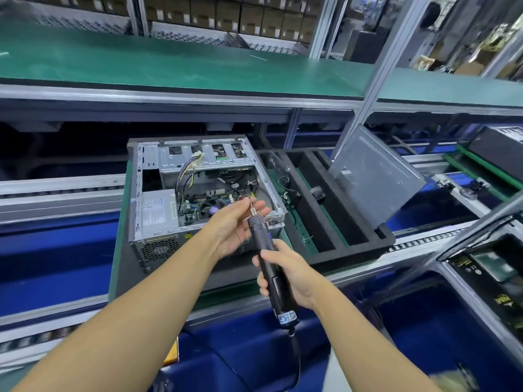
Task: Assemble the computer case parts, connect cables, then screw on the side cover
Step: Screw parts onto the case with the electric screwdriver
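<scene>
The right hand grips the screwdriver, whose long axis points forward at the open case just beyond; the left hand pinches its tip.

green shelf overhead | cardboard boxes stacked behind it | black foam tray on roller line | blue bin lower right

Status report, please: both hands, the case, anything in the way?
Right hand grips screwdriver. Left hand pinches its tip. Case open, side cover off, leaning in foam tray beside it. Nothing blocking.
</scene>
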